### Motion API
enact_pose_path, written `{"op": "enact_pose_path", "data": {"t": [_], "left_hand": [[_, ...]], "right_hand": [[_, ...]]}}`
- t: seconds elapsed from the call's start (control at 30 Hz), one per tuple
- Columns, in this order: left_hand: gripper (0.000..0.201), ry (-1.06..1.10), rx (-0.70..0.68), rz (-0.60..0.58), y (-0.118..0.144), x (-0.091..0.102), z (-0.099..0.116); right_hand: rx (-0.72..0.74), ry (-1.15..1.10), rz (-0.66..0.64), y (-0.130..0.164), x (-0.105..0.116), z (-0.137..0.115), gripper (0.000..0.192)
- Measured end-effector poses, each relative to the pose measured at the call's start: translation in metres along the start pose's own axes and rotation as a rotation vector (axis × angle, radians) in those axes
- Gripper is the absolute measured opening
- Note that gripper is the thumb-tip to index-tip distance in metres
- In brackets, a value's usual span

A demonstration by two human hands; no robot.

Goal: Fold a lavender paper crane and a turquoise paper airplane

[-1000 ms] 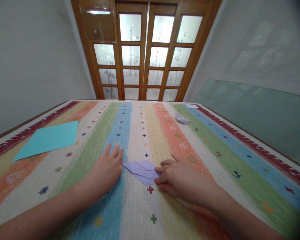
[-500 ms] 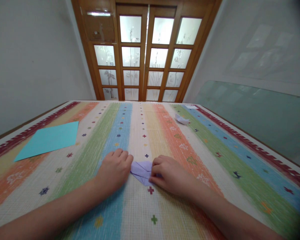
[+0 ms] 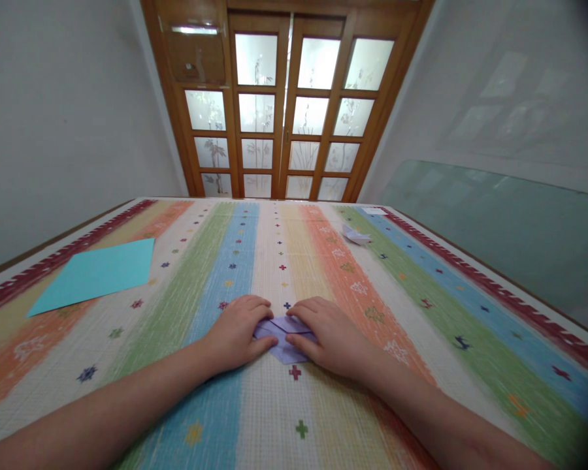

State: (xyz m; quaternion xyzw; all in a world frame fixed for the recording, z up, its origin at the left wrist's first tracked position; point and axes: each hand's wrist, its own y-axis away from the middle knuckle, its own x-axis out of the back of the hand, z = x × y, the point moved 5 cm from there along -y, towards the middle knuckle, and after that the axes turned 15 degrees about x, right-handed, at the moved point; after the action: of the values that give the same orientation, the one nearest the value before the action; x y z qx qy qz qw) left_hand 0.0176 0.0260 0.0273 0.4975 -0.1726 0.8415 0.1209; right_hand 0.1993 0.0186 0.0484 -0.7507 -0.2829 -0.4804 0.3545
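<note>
A small folded piece of purple paper lies on the striped tablecloth in front of me, with crease lines and a pointed lower edge. My left hand grips its left side, thumb on top and fingers curled at the far edge. On the right side my right hand holds the paper the same way, its thumb near the middle. The two thumbs are close together but apart. Parts of the paper under both hands are hidden.
A flat turquoise sheet lies at the left. Toward the back right sits a pale folded paper shape, with a small white paper beyond it near the table's edge. Wooden glazed doors stand behind the table.
My left hand has shifted a little right and turned so its thumb shows on the paper. My right hand's fingers have moved inward to the left over it.
</note>
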Motion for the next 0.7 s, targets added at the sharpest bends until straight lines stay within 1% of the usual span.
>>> {"op": "enact_pose_path", "data": {"t": [0.1, 0.3, 0.47, 0.6, 0.67, 0.7], "left_hand": [[0.031, 0.045, 0.02, 0.001, -0.002, -0.001, -0.004], [0.034, 0.111, 0.005, 0.022, -0.001, -0.002, -0.006], [0.027, 0.164, -0.018, 0.042, 0.002, 0.001, -0.004], [0.018, 0.181, -0.052, 0.129, 0.004, 0.007, -0.003], [0.018, 0.187, -0.08, 0.197, 0.005, 0.011, -0.003], [0.018, 0.188, -0.1, 0.231, 0.006, 0.014, -0.003]], "right_hand": [[-0.012, 0.018, 0.03, 0.0, -0.002, 0.005, 0.024], [-0.024, 0.0, 0.046, 0.0, -0.004, 0.008, 0.018], [-0.012, -0.013, 0.069, 0.001, -0.001, 0.004, 0.014], [-0.005, -0.034, 0.107, 0.002, 0.004, 0.003, 0.008], [0.027, -0.038, 0.158, 0.003, 0.007, 0.002, 0.002], [0.052, -0.031, 0.195, 0.003, 0.009, 0.001, 0.004]]}}
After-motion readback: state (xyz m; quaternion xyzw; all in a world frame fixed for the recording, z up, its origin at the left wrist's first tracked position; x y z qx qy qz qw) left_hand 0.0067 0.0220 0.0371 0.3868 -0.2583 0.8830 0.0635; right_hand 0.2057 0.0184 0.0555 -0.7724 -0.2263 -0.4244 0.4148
